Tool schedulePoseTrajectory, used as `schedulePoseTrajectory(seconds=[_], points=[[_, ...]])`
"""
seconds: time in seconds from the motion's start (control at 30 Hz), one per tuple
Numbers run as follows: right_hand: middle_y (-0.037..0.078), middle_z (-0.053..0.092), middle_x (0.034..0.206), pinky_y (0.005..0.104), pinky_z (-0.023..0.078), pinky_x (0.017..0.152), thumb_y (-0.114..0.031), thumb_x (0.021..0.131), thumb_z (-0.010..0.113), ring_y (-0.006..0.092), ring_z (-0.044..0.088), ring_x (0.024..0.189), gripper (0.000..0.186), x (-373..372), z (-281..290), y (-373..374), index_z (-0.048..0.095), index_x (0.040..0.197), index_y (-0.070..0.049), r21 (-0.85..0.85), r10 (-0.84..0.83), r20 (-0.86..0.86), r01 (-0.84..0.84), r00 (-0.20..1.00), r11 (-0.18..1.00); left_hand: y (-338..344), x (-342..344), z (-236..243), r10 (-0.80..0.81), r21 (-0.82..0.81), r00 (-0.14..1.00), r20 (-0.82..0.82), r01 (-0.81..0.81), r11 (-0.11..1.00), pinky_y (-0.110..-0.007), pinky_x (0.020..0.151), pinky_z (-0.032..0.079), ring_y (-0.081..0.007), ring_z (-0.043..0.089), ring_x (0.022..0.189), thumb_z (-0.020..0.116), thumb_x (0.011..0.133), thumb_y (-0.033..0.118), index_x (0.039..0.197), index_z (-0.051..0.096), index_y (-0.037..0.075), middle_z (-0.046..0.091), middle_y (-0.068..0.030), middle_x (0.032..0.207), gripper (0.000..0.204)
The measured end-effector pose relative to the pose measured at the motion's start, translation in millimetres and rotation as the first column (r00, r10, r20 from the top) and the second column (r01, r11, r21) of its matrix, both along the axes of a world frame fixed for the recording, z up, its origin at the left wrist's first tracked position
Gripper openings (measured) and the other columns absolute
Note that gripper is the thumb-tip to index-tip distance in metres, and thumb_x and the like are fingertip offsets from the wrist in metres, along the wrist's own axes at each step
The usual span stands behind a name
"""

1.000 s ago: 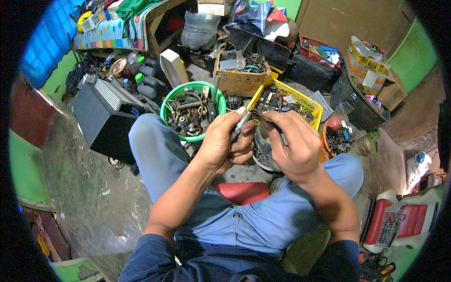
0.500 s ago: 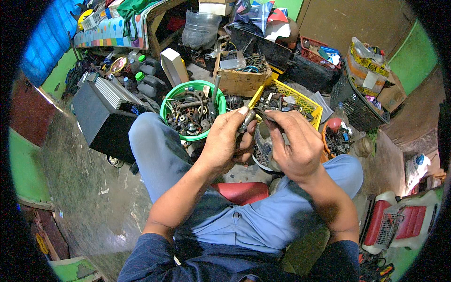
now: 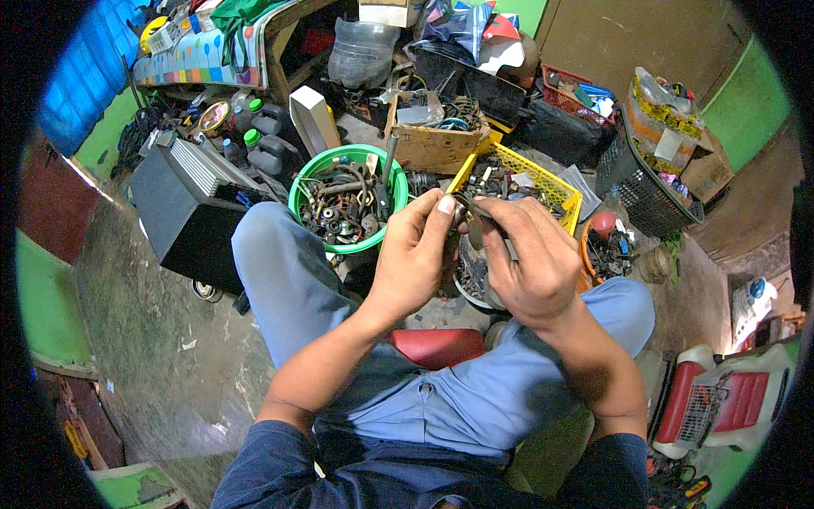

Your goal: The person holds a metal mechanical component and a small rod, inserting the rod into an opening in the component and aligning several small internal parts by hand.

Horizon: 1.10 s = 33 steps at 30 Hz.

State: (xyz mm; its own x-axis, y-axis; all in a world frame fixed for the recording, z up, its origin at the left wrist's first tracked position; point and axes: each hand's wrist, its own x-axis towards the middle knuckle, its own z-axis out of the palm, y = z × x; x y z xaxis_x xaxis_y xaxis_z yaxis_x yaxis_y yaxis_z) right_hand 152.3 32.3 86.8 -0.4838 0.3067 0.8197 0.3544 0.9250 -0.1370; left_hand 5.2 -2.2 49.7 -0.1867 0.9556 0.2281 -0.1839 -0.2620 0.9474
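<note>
My left hand (image 3: 417,259) is closed around a small grey metal part (image 3: 459,214), its thumb pointing up along the near side and hiding most of the part. My right hand (image 3: 530,263) pinches a thin, dark, curved piece (image 3: 473,204) at the top of that part. The piece is too small to make out exactly. Both hands are held above my blue-trousered legs. Just beyond them are a green tub (image 3: 303,187) of greasy metal parts, a yellow crate (image 3: 534,161) of small parts and a pail (image 3: 473,288) partly hidden by my hands.
A black box unit (image 3: 178,229) stands at left beside dark jugs (image 3: 267,153). Behind are a cardboard box (image 3: 424,148) of cables and a black basket (image 3: 636,195). An orange tub (image 3: 598,263) sits at right, a red cushion (image 3: 437,348) between my legs, a red-and-white seat (image 3: 721,399) at lower right.
My left hand has turned and shifted slightly right, its thumb now more upright and covering more of the metal part. My right hand has stayed about in place.
</note>
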Motion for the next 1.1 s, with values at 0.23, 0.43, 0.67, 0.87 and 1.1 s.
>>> schedulePoseTrajectory(seconds=[0.23, 0.43, 0.67, 0.87, 1.1], points=[[0.016, 0.062, 0.080, 0.0374, 0.053, 0.060, 0.002, 0.073, 0.065, 0.0295, 0.063, 0.069, 0.030, -1.3, -2.5, 1.4, 0.063, 0.102, 0.007, 0.126, -0.039, 0.062, 0.031, 0.997, 0.992, -2.7, 1.2, -5.2, 0.271, 0.207, 0.916, -0.296, -0.216, 0.954, -0.029, 0.056, 0.035, -0.0093, 0.038, 0.066, 0.048, 0.103, 0.018, 0.080, 0.047, 0.000, 0.046, -0.0023, 0.067, 0.029], [0.015, 0.063, 0.086, 0.0380, 0.054, 0.065, -0.001, 0.074, 0.063, 0.0283, 0.065, 0.078, 0.025, 9.5, -28.3, 17.7, 0.063, 0.099, 0.004, 0.013, -0.162, 0.319, 0.166, 0.934, 0.986, -4.5, -9.2, -0.8, 0.270, 0.090, 0.962, 0.032, -0.272, 0.958, -0.024, 0.061, 0.038, -0.0052, 0.045, 0.072, 0.048, 0.103, 0.019, 0.089, 0.054, 0.002, 0.052, 0.0015, 0.078, 0.023], [0.018, 0.064, 0.086, 0.0416, 0.054, 0.069, 0.010, 0.071, 0.065, 0.0341, 0.065, 0.076, 0.031, 2.0, -3.2, 2.6, 0.062, 0.102, 0.005, -0.061, -0.070, -0.013, 0.069, 0.997, 0.996, 0.1, -9.9, 1.4, 0.137, 0.150, 0.985, -0.104, -0.120, 0.981, -0.023, 0.052, 0.033, -0.0046, 0.039, 0.062, 0.047, 0.103, 0.018, 0.090, 0.048, 0.005, 0.043, 0.0030, 0.070, 0.018], [0.018, 0.063, 0.083, 0.0412, 0.054, 0.069, 0.010, 0.069, 0.065, 0.0341, 0.065, 0.075, 0.033, -2.8, -7.1, 3.2, 0.062, 0.102, 0.005, -0.067, -0.044, -0.008, 0.044, 0.999, 0.997, 0.5, -7.0, 0.2, 0.181, 0.201, 0.960, -0.212, -0.138, 0.970, -0.026, 0.060, 0.036, -0.0092, 0.039, 0.068, 0.045, 0.101, 0.014, 0.089, 0.045, 0.002, 0.043, -0.0022, 0.074, 0.016], [0.017, 0.062, 0.081, 0.0405, 0.054, 0.067, 0.008, 0.068, 0.066, 0.0332, 0.065, 0.074, 0.033, -5.5, -7.3, 7.2, 0.062, 0.101, 0.004, -0.010, -0.032, -0.028, 0.032, 0.999, 0.999, 6.2, -7.6, -8.3, 0.213, 0.258, 0.947, -0.240, -0.149, 0.955, -0.029, 0.062, 0.039, -0.0119, 0.041, 0.069, 0.047, 0.100, 0.013, 0.089, 0.045, 0.000, 0.045, -0.0051, 0.074, 0.017]])
